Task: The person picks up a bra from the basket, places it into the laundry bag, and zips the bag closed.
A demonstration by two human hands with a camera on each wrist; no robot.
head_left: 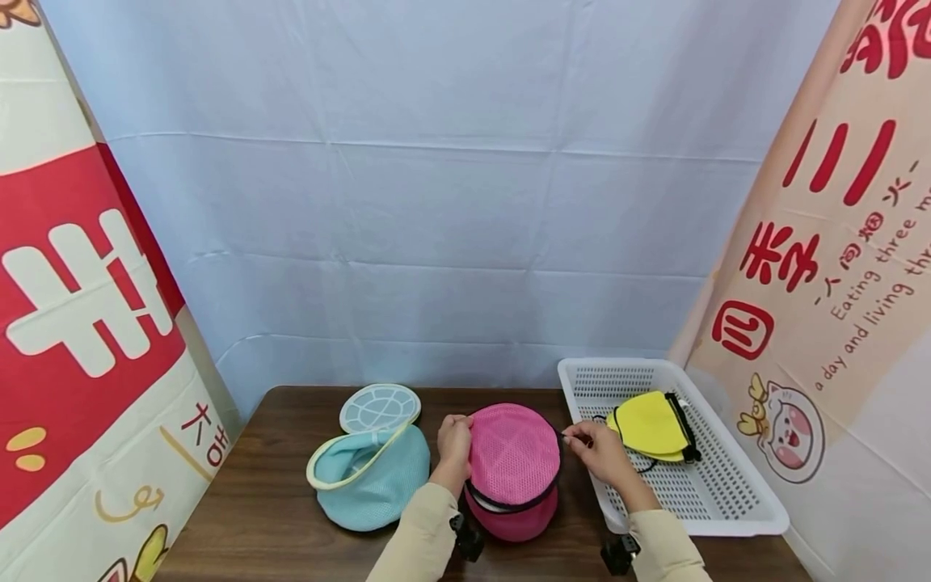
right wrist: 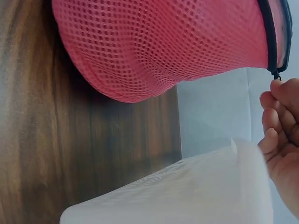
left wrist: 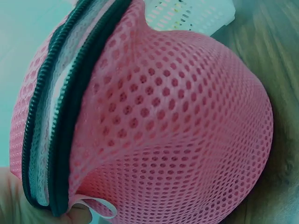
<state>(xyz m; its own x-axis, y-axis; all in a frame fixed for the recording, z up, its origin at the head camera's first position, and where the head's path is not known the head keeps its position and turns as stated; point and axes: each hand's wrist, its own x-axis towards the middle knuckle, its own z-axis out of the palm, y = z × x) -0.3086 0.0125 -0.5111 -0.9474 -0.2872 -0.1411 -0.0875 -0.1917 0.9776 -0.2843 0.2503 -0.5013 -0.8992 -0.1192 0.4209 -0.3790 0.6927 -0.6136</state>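
Observation:
A pink mesh laundry bag [head_left: 513, 454] stands on the table, its round lid partly apart from the body along a black zipper [left wrist: 67, 112]. My left hand [head_left: 454, 444] pinches the bag's rim at its left side; a small white loop [left wrist: 105, 207] hangs beside those fingers in the left wrist view. On the bag's right side, my right hand [head_left: 600, 454] pinches the zipper pull [right wrist: 277, 75] between thumb and finger. Something white shows through the gap in the zipper. The inside of the bag is otherwise hidden.
Left of the pink bag sits a light blue mesh bag [head_left: 378, 481], its round lid [head_left: 380, 408] folded back. A white plastic basket [head_left: 742, 485] at the right holds a yellow drawstring pouch [head_left: 650, 426] with a black edge. Fabric curtains [head_left: 436, 202] surround the wooden table [head_left: 247, 485].

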